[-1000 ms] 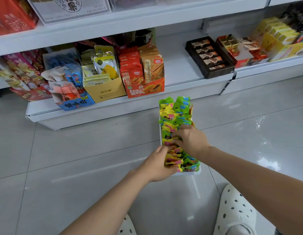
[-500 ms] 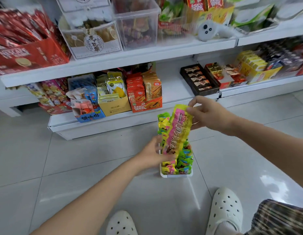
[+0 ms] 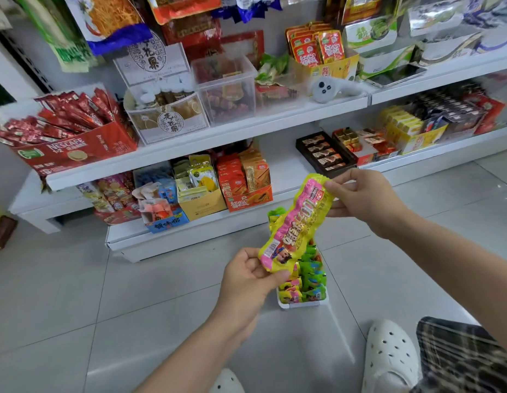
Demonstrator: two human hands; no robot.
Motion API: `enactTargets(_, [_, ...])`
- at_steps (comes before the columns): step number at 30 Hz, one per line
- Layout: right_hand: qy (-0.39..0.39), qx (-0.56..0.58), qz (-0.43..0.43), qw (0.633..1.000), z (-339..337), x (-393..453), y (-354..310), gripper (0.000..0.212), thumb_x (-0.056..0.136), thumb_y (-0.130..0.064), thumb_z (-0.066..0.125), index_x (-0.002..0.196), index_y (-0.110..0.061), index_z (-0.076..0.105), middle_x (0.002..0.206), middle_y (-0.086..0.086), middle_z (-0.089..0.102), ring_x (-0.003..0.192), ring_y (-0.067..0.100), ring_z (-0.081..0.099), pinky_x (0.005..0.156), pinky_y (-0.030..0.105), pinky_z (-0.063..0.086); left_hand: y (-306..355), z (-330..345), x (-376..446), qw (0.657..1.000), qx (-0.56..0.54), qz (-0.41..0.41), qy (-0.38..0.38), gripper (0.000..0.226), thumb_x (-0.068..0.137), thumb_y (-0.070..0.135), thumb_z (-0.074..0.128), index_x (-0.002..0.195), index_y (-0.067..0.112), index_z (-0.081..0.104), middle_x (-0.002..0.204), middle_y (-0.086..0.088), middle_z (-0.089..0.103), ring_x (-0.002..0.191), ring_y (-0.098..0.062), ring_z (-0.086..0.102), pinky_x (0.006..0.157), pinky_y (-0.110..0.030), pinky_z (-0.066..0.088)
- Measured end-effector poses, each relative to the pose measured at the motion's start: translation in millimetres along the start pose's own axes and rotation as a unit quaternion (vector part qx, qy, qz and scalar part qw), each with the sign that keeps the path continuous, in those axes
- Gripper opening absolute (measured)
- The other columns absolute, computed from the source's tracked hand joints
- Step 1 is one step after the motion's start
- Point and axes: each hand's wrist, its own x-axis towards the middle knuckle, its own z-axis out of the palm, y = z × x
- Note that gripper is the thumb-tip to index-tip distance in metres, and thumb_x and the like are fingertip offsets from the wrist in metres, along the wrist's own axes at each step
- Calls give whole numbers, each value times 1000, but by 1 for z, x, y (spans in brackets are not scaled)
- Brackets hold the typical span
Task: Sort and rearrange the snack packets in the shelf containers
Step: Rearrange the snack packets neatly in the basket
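Your left hand (image 3: 248, 280) pinches the lower end of a long pink-and-yellow snack packet (image 3: 294, 222), thumb on top and fingers curled underneath. Your right hand (image 3: 365, 198) pinches the upper end of the same packet between thumb and fingertips, so the packet stretches on a slant between both hands, printed side facing you, clear of the floor.

Directly below the packet, a narrow white container (image 3: 302, 303) sits on the grey tiled floor (image 3: 104, 307), packed with upright rows of small yellow, pink and green packets (image 3: 311, 275). Your white perforated clogs (image 3: 389, 355) stand just behind it.

Beyond the container is the white shelf unit. On its bottom shelf (image 3: 195, 234), an orange display box (image 3: 248, 198) of red and orange packets stands beside a yellow box (image 3: 202, 205) and a blue box (image 3: 167, 224); to the right there is a bare stretch of shelf, then a dark tray of chocolates (image 3: 326, 156). On the shelf above, a red Nescafe carton (image 3: 76, 151) of stick sachets sits at the left, with clear plastic bins (image 3: 226, 92) next to it and a white controller-like device (image 3: 323, 90) further right.
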Motion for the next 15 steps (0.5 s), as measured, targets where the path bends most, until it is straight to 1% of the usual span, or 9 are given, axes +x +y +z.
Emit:
enactTargets(2, [11, -1, 10, 1000, -5, 1, -1, 16, 93, -16, 65, 94, -2, 58, 82, 18, 71, 64, 22, 73, 56, 29, 60, 2, 2, -1, 1000, -15, 12, -15, 37, 73, -21, 69, 92, 6, 50, 84, -4, 76, 79, -12, 72, 63, -17, 53])
enactTargets(4, [11, 9, 24, 1000, -8, 2, -1, 15, 93, -15, 65, 94, -2, 58, 82, 18, 71, 62, 21, 73, 54, 27, 59, 4, 3, -1, 999, -38, 18, -12, 38, 75, -22, 66, 93, 5, 48, 86, -6, 76, 82, -15, 73, 64, -19, 54])
enactTargets(8, [5, 29, 49, 998, -9, 1, -2, 14, 93, -13, 64, 94, -2, 56, 84, 19, 72, 65, 23, 74, 54, 27, 59, 8, 4, -1, 994, -103, 19, -11, 39, 78, -23, 61, 104, 1, 44, 102, -19, 72, 94, -27, 72, 71, -31, 59])
enactTargets(12, [6, 22, 57, 998, -10, 0, -2, 15, 94, -14, 63, 98, -1, 56, 84, 20, 72, 66, 23, 74, 54, 27, 59, 10, 3, 0, 994, -106, 27, -17, 39, 82, -19, 60, 108, 3, 41, 106, -19, 72, 99, -30, 71, 75, -31, 59])
enactTargets(15, [6, 13, 60, 998, -10, 0, -2, 16, 94, -15, 63, 99, -1, 56, 84, 19, 72, 67, 24, 74, 54, 27, 60, 14, 3, 0, 991, -129, 10, -29, 34, 87, -14, 57, 112, 4, 41, 109, -18, 71, 100, -31, 70, 78, -31, 59])
